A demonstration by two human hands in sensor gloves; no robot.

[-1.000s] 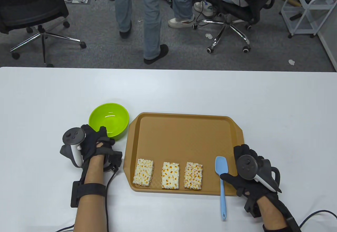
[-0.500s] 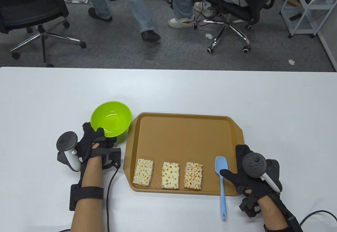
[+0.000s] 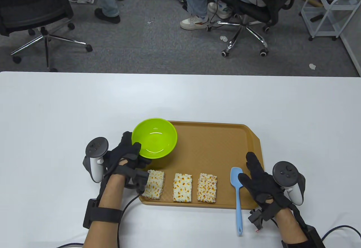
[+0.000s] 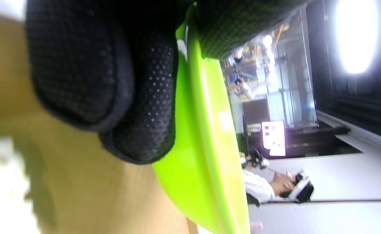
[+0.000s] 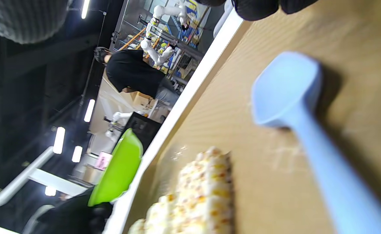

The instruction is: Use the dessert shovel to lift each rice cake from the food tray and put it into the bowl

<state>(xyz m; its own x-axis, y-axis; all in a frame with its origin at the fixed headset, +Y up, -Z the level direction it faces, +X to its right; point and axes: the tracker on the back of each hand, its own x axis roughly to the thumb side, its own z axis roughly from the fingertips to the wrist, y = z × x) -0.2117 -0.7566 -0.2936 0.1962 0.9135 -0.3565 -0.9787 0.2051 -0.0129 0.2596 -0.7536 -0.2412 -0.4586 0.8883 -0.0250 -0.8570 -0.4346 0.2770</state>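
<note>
While the left hand (image 3: 124, 155) grasps the glossy round green bowl (image 3: 154, 138) by its rim above the tan tray (image 3: 214, 146) at ten o'clock, three knobbly rectangular rice cakes (image 3: 182, 187) line its near edge; the right hand (image 3: 261, 176) lies released beside the smooth blue shovel (image 3: 237, 187).

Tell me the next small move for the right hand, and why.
Probably close the right hand around the blue dessert shovel handle and lift it. The shovel lies untouched, blade on the food tray, with the hand open beside it. All three rice cakes remain on the tray, and the left hand already holds the empty green bowl over it.
</note>
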